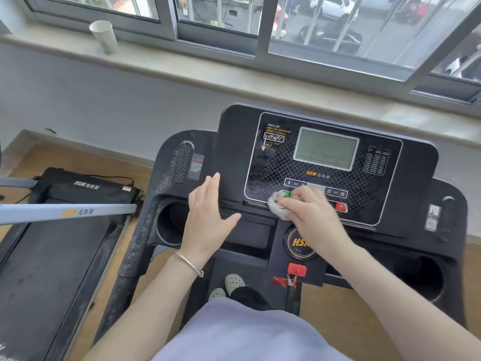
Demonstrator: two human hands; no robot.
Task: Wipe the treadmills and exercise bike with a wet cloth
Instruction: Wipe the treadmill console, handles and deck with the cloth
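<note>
Cloth (pixel 281 204), pale and crumpled, sits gripped under right hand (pixel 309 212) on the dusty black treadmill console (pixel 406 165); left hand (pixel 208 214) rests flat, fingers straight.

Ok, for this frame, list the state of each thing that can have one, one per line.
Cloth: bunched, pressed on the console buttons under the right hand.
Right hand: curled grip on the cloth.
Left hand: open, flat on the console's edge.
Display: blank.
Console: upright, dusty on its left arm.
Cup holder: empty.
Paper cup: upright on the sill.
Window: partly slid open.
</note>
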